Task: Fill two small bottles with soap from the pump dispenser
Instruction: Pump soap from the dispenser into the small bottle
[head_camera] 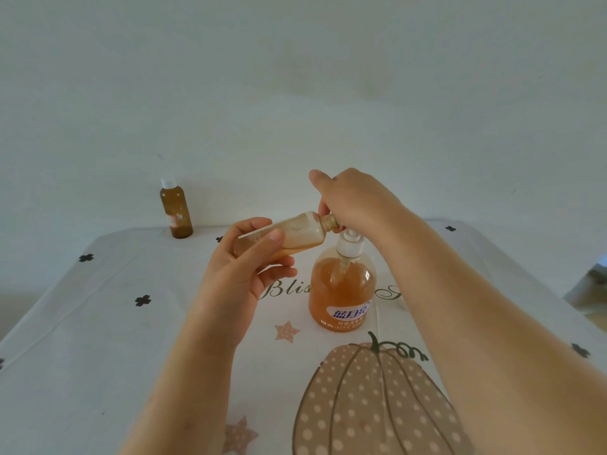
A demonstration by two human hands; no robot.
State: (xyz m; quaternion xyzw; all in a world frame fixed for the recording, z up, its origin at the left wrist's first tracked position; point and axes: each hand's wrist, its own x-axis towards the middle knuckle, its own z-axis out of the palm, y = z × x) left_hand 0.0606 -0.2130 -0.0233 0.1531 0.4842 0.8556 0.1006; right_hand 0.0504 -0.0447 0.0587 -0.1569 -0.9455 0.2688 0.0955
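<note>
Left hand [244, 274] grips tilted small bottle [290, 236], little soap [297, 249] inside; right hand [356, 201] clasps pump dispenser [341, 290].

Upright on the table [131, 323], about mid-width, the pump dispenser [341, 290]. Just above and left of the dispenser, a small bottle [289, 236] lying nearly level in the grip of the left hand [243, 274], neck right at the dispenser's spout, with the right hand [354, 198] curled over the pump head, directly on top of the dispenser. Well behind and far left of the dispenser, near the table's back edge, a second small bottle [175, 210], upright with its cap on, apart from everything else.
</note>
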